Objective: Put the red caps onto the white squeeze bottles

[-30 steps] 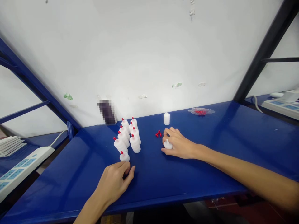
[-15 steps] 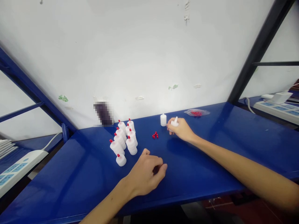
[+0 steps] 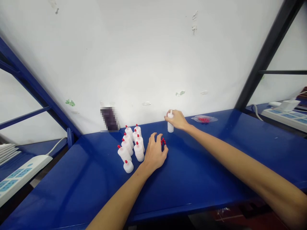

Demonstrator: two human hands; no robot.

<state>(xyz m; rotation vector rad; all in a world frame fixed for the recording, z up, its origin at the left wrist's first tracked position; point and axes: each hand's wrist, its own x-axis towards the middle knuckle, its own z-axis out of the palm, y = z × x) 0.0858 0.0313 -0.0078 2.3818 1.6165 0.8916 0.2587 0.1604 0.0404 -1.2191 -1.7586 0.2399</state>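
My right hand [image 3: 177, 119] is closed around a white nozzle-tipped piece [image 3: 170, 115] with no red tip. Directly beneath that piece stands a white bottle [image 3: 170, 128], upright on the blue table; I cannot tell whether the two touch. My left hand [image 3: 155, 151] is open above the table, fingers curved apart around a small cluster of red caps [image 3: 163, 141], partly hidden by the fingers. To its left, white bottles [image 3: 139, 151] with red tips stand in two rows. A shorter white red-tipped piece [image 3: 128, 166] sits at their near end.
A clear plastic bag [image 3: 204, 119] of red caps lies at the back right of the blue table [image 3: 203, 172]. Behind is a white wall, with a dark pixelated object [image 3: 109, 118] against it. Power strips [image 3: 19, 177] lie beyond the frame posts at both sides.
My left hand has moved forward to the red caps and opened its fingers. My right hand has shifted left and up, bringing the nozzle-tipped piece over the standing white bottle. The view has shifted slightly.
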